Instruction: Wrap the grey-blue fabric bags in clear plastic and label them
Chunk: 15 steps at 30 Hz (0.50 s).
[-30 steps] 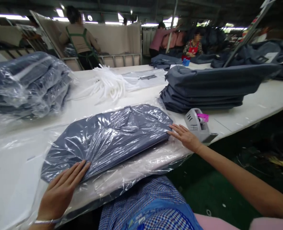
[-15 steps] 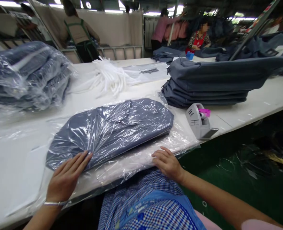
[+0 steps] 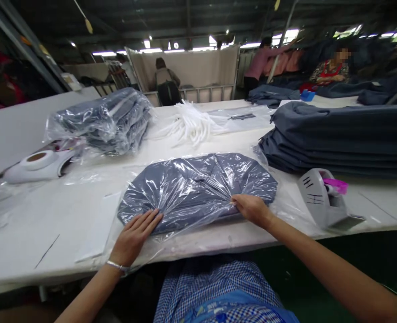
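A folded blue-grey garment [image 3: 198,179] lies on the table inside a clear plastic bag [image 3: 198,220]. My left hand [image 3: 133,237] rests flat on the bag's near left part, fingers stretched out and pressing the film. With fingertips pinched, my right hand [image 3: 254,209] holds the film over the garment's right part. Creases in the plastic run from both hands. Just right of the bag stands a grey tape dispenser [image 3: 314,199] with black marks and a bright pink piece on it.
Folded dark garments [image 3: 339,139] are piled at the right. Bagged garments [image 3: 107,119] are stacked at the back left, beside a white roll [image 3: 39,160]. White strips [image 3: 192,123] lie in a heap at the back of the table [image 3: 84,202]. Several people are farther off.
My right hand has moved from the bag's loose near edge up onto the garment, pulling the film over it. My left hand stays on the bag. The camera view has turned left.
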Motion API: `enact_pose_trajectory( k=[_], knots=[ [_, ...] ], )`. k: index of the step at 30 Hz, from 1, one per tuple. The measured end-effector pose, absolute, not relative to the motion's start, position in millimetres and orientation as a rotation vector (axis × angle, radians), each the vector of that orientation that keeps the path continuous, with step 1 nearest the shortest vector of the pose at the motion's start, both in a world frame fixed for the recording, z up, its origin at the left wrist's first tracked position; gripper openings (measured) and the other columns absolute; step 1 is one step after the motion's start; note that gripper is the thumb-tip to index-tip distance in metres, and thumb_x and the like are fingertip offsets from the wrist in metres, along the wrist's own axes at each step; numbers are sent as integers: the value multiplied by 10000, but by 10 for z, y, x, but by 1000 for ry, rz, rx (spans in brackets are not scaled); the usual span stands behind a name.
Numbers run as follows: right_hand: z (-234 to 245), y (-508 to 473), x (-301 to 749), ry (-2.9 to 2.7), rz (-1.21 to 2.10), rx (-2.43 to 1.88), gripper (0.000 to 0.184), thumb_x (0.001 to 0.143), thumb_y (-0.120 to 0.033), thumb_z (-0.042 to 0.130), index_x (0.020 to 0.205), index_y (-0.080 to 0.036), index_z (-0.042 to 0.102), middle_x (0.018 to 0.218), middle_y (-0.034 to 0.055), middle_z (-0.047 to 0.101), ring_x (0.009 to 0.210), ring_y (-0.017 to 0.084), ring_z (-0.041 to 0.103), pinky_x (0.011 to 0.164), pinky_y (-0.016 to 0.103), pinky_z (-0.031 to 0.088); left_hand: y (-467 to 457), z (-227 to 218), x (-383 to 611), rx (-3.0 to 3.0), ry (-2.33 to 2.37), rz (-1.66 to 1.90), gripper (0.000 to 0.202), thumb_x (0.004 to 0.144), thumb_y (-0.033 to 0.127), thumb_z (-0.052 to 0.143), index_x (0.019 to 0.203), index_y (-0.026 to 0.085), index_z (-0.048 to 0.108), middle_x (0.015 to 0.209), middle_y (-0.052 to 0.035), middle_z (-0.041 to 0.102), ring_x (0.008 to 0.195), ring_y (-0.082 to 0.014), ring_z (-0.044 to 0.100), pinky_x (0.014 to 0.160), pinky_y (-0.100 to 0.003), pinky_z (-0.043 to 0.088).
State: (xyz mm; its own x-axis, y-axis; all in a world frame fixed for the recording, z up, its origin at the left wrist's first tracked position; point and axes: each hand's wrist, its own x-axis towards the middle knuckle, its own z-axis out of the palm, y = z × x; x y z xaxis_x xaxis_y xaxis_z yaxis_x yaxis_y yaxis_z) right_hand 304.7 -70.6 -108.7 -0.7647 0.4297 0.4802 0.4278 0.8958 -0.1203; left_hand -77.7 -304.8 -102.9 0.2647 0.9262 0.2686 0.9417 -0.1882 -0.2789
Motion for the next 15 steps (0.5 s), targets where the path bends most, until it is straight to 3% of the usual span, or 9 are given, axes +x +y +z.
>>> enact_pose_trajectory(
  k=[3, 6, 10, 12, 15],
  knots=[
    [-1216, -711, 3094, -2480, -35, -639, 221, 984, -240, 442, 1023, -164, 646, 805, 37, 733, 667, 143, 682, 642, 231, 480, -3147, -897, -671, -2164, -1800, -103, 651, 862, 77, 395, 1485, 251, 319, 1550, -44, 332, 1408, -227, 346, 1141, -433, 322],
    [-1231, -746, 3124, -2442, -35, -609, 215, 981, -241, 457, 1038, -150, 643, 820, 42, 742, 658, 140, 689, 648, 229, 488, -3279, -829, -461, -2103, -1868, -180, 568, 909, 292, 491, 1460, 226, 369, 1555, -78, 321, 1430, -273, 297, 1163, -510, 270],
    [-1177, -775, 3128, -2438, -32, -517, 188, 971, -196, 467, 1045, -145, 632, 884, 52, 749, 738, 151, 709, 710, 234, 521, -3411, -922, -93, -1993, -1862, -192, 656, 847, 520, 592, 1410, 214, 454, 1526, -118, 372, 1416, -347, 305, 1152, -574, 248],
    [-1161, -784, 3136, -2424, -52, -471, 192, 964, -177, 472, 1070, -149, 629, 947, 57, 749, 801, 158, 713, 761, 246, 535, -3458, -1022, 35, -1925, -1843, -268, 531, 854, 461, 615, 1319, 213, 553, 1478, -120, 448, 1379, -340, 377, 1132, -549, 300],
    [-1167, -789, 3157, -2418, -63, -443, 220, 955, -163, 479, 1121, -151, 622, 1012, 63, 741, 845, 165, 713, 797, 265, 547, -3548, -1146, 61, -1862, -1817, -372, 249, 896, 211, 576, 1129, 227, 661, 1349, -77, 593, 1242, -269, 537, 1071, -461, 404]
  ],
)
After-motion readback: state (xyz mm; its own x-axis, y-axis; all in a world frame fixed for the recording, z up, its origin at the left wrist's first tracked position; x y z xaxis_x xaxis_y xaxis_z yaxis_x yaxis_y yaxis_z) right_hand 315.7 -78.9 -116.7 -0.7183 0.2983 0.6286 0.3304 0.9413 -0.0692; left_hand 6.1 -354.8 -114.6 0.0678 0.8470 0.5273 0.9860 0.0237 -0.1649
